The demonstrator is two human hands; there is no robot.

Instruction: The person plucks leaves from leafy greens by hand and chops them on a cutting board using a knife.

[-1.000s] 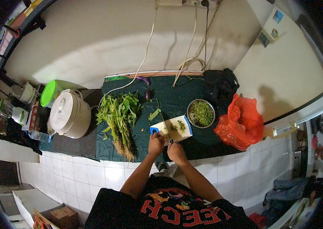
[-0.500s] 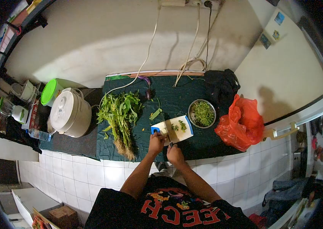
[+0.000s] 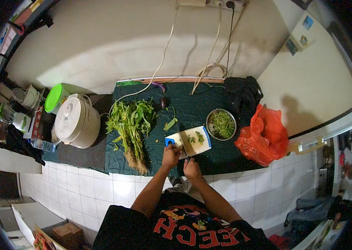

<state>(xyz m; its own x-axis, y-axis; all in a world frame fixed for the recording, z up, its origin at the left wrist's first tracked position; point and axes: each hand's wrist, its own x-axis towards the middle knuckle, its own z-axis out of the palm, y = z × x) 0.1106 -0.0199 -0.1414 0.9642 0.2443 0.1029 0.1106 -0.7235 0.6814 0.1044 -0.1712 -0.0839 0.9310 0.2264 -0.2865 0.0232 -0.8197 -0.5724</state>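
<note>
Head view showed chopped greens (image 3: 200, 137), green and loose in two small heaps, on the white, blue-edged board (image 3: 203, 146). The right hand (image 3: 192, 170) gripped the knife (image 3: 185, 144); whether the bent left hand (image 3: 171, 156) pinched something, I could not tell.

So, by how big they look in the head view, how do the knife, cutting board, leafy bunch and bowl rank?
1. Leafy bunch
2. Cutting board and bowl: too close to rank, board partly covered
3. Knife

left hand (image 3: 170, 158): fingers bent | right hand (image 3: 192, 170): curled closed | forearms (image 3: 154, 186): stretched forward, converging
</note>
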